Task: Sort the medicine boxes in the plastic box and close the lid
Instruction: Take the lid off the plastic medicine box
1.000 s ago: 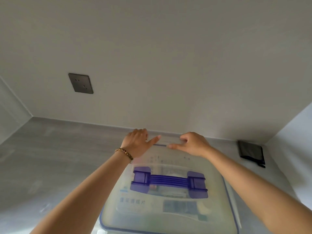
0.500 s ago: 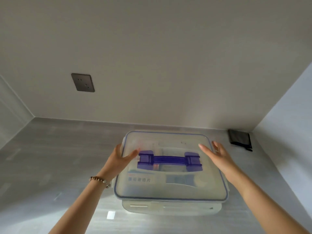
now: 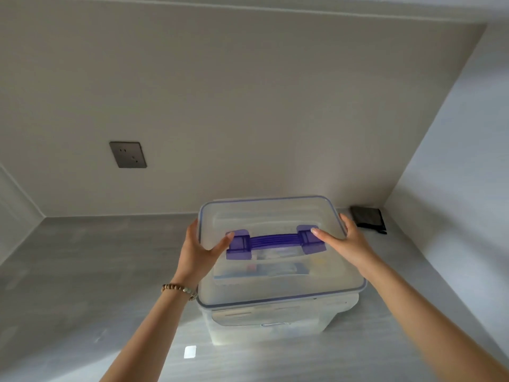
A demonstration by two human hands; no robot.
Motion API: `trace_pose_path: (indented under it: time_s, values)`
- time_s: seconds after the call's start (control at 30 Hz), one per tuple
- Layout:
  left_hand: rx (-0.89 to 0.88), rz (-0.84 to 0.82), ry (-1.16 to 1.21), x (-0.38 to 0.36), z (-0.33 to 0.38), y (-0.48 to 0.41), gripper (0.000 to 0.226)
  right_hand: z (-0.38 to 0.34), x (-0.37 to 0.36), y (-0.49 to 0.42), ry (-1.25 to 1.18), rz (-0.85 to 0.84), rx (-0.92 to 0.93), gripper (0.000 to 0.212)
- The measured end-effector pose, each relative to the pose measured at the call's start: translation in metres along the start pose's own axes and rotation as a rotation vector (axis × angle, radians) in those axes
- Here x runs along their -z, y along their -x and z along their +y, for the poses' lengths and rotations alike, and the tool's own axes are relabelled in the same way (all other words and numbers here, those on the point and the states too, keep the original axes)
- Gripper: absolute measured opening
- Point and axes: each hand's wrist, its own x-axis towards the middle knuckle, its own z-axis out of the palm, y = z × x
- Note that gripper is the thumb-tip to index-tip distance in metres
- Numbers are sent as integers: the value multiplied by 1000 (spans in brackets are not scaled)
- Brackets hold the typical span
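A translucent plastic box [image 3: 275, 322] stands on the grey counter. Its clear lid [image 3: 278, 285] with a blue rim and a purple handle [image 3: 275, 239] lies over it, tilted and slightly askew. My left hand [image 3: 199, 249] grips the lid's left edge, thumb on top near the handle's left mount. My right hand [image 3: 344, 244] grips the right edge, thumb on the handle's right mount. Medicine boxes [image 3: 275, 264] show dimly through the lid; their details are blurred.
A grey counter [image 3: 82, 271] runs to walls at the back and right. A dark wall socket [image 3: 128, 154] sits on the back wall at left. A black folded object [image 3: 367, 218] lies in the back right corner.
My hands went from the lid's far edge to its left and right sides and took hold of it. The view has pulled back, so the box's front wall shows.
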Motion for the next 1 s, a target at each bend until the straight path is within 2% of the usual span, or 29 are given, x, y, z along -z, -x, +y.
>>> trace_pose_path:
  time_s: [0.17, 0.3, 0.43, 0.6, 0.73, 1.0]
  values:
    - [-88, -30, 44, -16, 54, -1, 100, -15, 50, 0, -9, 62, 60, 72]
    - [-151, -96, 100, -76, 101, 2, 100, -4, 122, -8, 9, 137, 59, 70]
    - [-153, -221, 153, -167, 132, 16, 102, 27, 207, -19, 69, 218, -32, 82]
    - [-103, -307, 146, -269, 135, 37, 105, 89, 279, -35, 76, 255, -136, 86]
    - [-44, -375, 185, -321, 120, 48, 98, 149, 299, -55, 58, 209, -207, 91]
    - [77, -239, 119, -375, 44, 49, 88, 238, 264, -114, -1, 39, -210, 95]
